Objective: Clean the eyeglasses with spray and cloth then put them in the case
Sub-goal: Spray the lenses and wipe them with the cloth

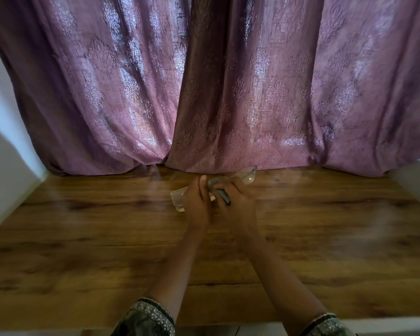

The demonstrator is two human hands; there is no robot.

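The clear-framed eyeglasses [246, 176] are held above the wooden table [83, 238], far centre, one lens sticking out to the right of my hands. My left hand [195, 202] grips the glasses' left part. My right hand [238, 202] presses a grey cloth [220, 189] against them. Below and behind my left hand lies a pale, translucent case [178, 197], partly hidden by the hand. No spray bottle is in sight.
A purple patterned curtain [204, 93] hangs right behind the table's far edge. White walls [5, 146] stand at the left and right sides. The table's near edge runs along the bottom of the view.
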